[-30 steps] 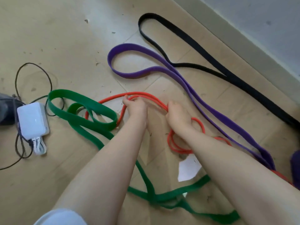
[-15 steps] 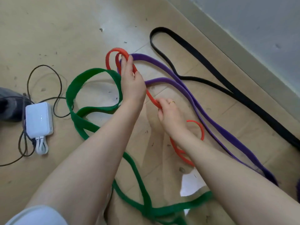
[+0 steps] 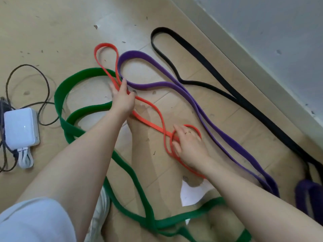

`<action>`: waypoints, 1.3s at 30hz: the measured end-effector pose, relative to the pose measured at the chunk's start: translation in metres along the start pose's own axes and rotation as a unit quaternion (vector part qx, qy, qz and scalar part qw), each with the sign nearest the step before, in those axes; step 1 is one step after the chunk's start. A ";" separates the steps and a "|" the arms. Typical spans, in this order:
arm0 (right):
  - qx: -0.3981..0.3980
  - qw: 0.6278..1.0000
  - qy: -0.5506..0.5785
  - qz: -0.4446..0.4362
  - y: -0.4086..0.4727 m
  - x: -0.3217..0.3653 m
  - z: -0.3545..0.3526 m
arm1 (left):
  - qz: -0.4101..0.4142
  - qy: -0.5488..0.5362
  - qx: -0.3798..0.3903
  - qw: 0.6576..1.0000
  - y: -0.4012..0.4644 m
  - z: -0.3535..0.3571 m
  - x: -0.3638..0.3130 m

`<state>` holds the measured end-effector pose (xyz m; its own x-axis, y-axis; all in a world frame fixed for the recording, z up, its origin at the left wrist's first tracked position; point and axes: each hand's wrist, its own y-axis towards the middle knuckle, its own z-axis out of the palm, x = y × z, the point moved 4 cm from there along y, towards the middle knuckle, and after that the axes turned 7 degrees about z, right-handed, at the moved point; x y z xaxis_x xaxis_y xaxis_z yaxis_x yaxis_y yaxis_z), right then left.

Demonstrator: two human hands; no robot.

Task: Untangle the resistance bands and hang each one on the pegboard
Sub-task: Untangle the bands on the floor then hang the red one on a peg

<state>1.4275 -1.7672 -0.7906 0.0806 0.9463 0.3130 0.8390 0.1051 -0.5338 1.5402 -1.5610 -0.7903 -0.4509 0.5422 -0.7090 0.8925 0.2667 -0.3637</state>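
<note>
Four resistance bands lie on the wooden floor. The thin red band (image 3: 152,109) runs from a loop at the far end, over the wide green band (image 3: 78,75), to a small coil near me. My left hand (image 3: 122,100) rests on the red band with straight fingers, where it crosses the green band and meets the purple band (image 3: 157,84). My right hand (image 3: 188,144) lies spread on the red coil, its fingers straight. The black band (image 3: 192,49) lies apart along the wall. The red band's near end is hidden under my right forearm. No pegboard is in view.
A white power adapter (image 3: 21,126) with a looping black cable (image 3: 43,84) lies at the left. A scrap of white paper (image 3: 192,194) sits between my arms. The baseboard (image 3: 244,55) and wall run along the right. A dark purple object (image 3: 311,198) is at the right edge.
My left hand carried the red loop away from me and lowered it flat to the floor. My right hand let go of the strand and moved right onto the small red coil.
</note>
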 end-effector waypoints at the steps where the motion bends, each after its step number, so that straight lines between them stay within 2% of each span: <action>1: -0.012 1.000 0.003 0.012 -0.011 -0.013 -0.001 | 0.006 0.071 -0.018 0.997 -0.012 0.003 -0.005; 3: -0.028 0.998 0.009 0.054 -0.036 -0.042 -0.002 | 0.088 0.218 -0.027 0.972 -0.043 0.020 -0.013; 4: -0.026 0.996 0.004 0.083 -0.051 -0.058 0.000 | 0.159 0.243 0.009 0.957 -0.064 0.037 -0.016; 6: 0.001 0.991 -0.025 0.131 -0.080 -0.091 0.007 | 0.293 0.248 0.149 0.911 -0.112 0.077 -0.017; 7: 0.020 0.988 -0.041 0.146 -0.094 -0.106 0.011 | 0.333 0.256 0.225 0.879 -0.135 0.096 -0.014; 8: 0.033 0.986 -0.054 0.155 -0.106 -0.118 0.015 | 0.357 0.271 0.284 0.848 -0.156 0.112 -0.010; 10: 0.040 0.983 -0.068 0.164 -0.121 -0.139 0.021 | 0.378 0.316 0.350 0.796 -0.187 0.137 -0.003; 13: 0.045 0.982 -0.070 0.167 -0.128 -0.156 0.027 | 0.381 0.363 0.373 0.764 -0.206 0.159 -0.003; 17: 0.058 0.978 -0.097 0.174 -0.135 -0.176 0.025 | 0.387 0.389 0.364 0.753 -0.211 0.165 -0.014; 19: 0.011 0.970 -0.096 0.223 -0.136 -0.197 0.015 | 0.389 0.400 0.359 0.748 -0.210 0.165 -0.021; 21: -0.014 0.968 -0.035 0.250 -0.138 -0.214 0.011 | 0.354 0.418 0.359 0.756 -0.205 0.165 -0.021; 24: 0.018 0.985 0.030 0.168 -0.158 -0.218 0.010 | 0.338 0.450 0.324 0.761 -0.207 0.169 -0.022; 26: -0.036 0.986 0.016 0.164 -0.188 -0.231 -0.002 | 0.353 0.448 0.293 0.768 -0.218 0.173 -0.028; 28: -0.093 0.970 0.016 0.223 -0.227 -0.263 -0.008 | 0.373 0.413 0.296 0.776 -0.237 0.180 -0.036; 30: -0.120 0.936 0.059 0.325 -0.267 -0.297 0.001 | 0.392 0.384 0.343 0.763 -0.266 0.193 -0.039; 32: -0.101 0.896 0.142 0.408 -0.290 -0.312 0.018 | 0.373 0.387 0.397 0.744 -0.295 0.207 -0.032; 34: -0.018 0.871 0.187 0.455 -0.295 -0.309 0.042 | 0.353 0.418 0.415 0.727 -0.316 0.220 -0.022; 36: 0.047 0.866 0.175 0.466 -0.294 -0.300 0.062 | 0.330 0.430 0.389 0.745 -0.326 0.227 -0.018; 39: 0.030 0.874 0.128 0.468 -0.290 -0.296 0.073 | 0.313 0.435 0.366 0.761 -0.331 0.233 -0.016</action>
<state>1.1209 -2.0551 -0.7853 0.8403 0.5284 -0.1215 0.3123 -0.6549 -0.6882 1.2500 -1.8431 -0.7995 0.5214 0.7875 -0.3286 0.5430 -0.6032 -0.5842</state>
